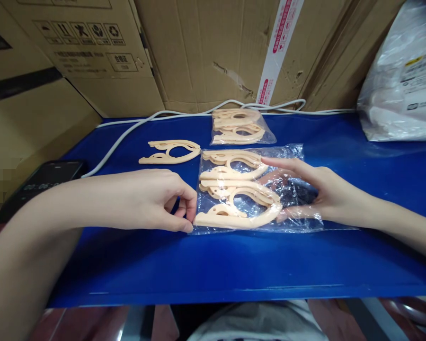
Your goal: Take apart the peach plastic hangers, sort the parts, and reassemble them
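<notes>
A clear plastic bag (298,158) lies on the blue table top (234,265) with several peach plastic hangers (239,196) inside. My left hand (152,199) pinches the bag's left edge between thumb and fingers. My right hand (315,189) reaches into the bag's open right side, fingers stretched out flat toward the hangers, partly seen through the plastic. One loose peach hanger (170,151) lies on the table just behind my left hand. A second filled bag of hangers (239,127) sits farther back.
Cardboard boxes (206,52) wall off the back and left. A white cable (128,135) runs along the back edge. A black phone (39,184) lies at the left. A white plastic sack (404,80) stands at the back right.
</notes>
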